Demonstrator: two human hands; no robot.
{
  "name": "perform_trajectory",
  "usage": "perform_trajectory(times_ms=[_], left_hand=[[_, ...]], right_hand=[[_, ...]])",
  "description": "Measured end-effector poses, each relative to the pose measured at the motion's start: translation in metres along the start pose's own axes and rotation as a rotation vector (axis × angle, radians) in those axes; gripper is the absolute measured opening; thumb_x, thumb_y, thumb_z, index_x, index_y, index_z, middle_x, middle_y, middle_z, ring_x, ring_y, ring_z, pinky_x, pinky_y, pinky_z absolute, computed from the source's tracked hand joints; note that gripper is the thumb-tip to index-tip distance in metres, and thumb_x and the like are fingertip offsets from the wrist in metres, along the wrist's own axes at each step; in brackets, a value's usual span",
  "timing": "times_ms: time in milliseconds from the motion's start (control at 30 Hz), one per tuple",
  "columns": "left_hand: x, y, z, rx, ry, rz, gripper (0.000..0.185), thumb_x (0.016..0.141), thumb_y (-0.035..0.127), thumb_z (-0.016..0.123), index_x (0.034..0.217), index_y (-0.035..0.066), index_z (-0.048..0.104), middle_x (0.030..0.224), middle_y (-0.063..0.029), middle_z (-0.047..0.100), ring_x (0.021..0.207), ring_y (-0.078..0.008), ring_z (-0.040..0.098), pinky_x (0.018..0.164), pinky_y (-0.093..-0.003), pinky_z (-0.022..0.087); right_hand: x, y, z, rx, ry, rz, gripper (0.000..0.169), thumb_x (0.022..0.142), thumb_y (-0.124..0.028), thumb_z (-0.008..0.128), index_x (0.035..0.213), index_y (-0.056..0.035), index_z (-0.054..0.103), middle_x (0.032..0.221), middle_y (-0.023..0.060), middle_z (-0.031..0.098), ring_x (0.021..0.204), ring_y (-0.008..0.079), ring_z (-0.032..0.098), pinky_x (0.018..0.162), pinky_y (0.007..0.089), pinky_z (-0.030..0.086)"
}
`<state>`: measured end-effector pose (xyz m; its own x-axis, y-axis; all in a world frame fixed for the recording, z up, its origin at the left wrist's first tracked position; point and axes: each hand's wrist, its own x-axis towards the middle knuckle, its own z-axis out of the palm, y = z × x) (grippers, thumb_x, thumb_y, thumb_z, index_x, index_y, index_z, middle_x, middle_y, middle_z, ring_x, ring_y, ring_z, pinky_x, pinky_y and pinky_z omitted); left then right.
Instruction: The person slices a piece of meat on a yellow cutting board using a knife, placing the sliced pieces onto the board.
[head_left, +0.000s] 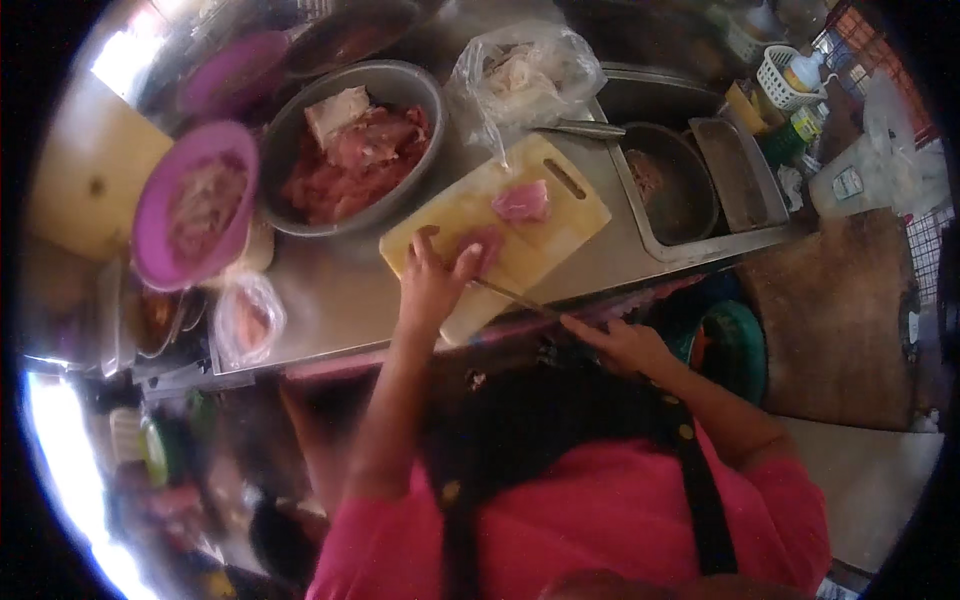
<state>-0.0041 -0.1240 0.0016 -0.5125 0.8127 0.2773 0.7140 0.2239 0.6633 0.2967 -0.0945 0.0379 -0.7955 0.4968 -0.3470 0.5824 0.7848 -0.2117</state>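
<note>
A yellowed plastic cutting board (559, 244) lies aslant on the steel counter. On its upper right part is a pink piece of raw meat (522, 202). My left hand (435, 274) is over the board's left part, thumb and fingers apart, beside a second piece of meat (486, 247) that it partly hides; whether the fingers press on the meat cannot be told. My right hand (626, 343), at the counter's front edge, grips a knife (517, 298) by its handle. The blade points left, its tip close to my left thumb and the second piece.
A metal basin of raw meat (436, 150) stands behind the board, with a purple bowl of meat (142, 225) to its left. A bagged item (250, 321) lies front left. Behind the board is an open plastic bag (525, 75); a sink (675, 259) holding a pot is at right.
</note>
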Motion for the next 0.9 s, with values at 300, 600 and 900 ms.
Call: perform_trajectory(times_ms=[300,600,900], left_hand=[[-0.017,-0.027,-0.020,-0.258,-0.266,-0.064,0.053,0.075,0.005,0.065,0.121,0.005,0.038,0.082,-0.0155,0.064,0.076,-0.0283,0.065,0.068,-0.0356,0.051],[-0.021,-0.018,-0.017,-0.220,-0.211,-0.075,0.038,0.076,0.007,0.063,0.110,0.004,0.046,0.080,-0.0131,0.067,0.072,-0.0241,0.066,0.064,-0.0326,0.052],[-0.014,-0.023,-0.014,-0.029,-0.304,-0.093,0.016,0.076,0.012,0.064,0.087,0.001,0.058,0.078,-0.0160,0.065,0.074,-0.0296,0.065,0.066,-0.0364,0.051]], right_hand=[[-0.023,0.005,-0.032,0.656,0.013,0.050,0.053,0.087,-0.011,0.051,0.137,-0.0223,0.037,0.123,0.0151,0.053,0.104,0.0317,0.057,0.090,0.0339,0.044],[0.033,0.001,0.027,0.642,0.169,-0.161,0.049,0.092,-0.017,0.047,0.139,-0.0184,0.033,0.125,0.0159,0.052,0.114,0.0308,0.052,0.097,0.0348,0.040],[0.063,-0.018,0.015,0.619,0.078,-0.039,0.050,0.091,-0.017,0.048,0.139,-0.0210,0.033,0.114,0.0233,0.056,0.103,0.0391,0.056,0.089,0.0391,0.044]])
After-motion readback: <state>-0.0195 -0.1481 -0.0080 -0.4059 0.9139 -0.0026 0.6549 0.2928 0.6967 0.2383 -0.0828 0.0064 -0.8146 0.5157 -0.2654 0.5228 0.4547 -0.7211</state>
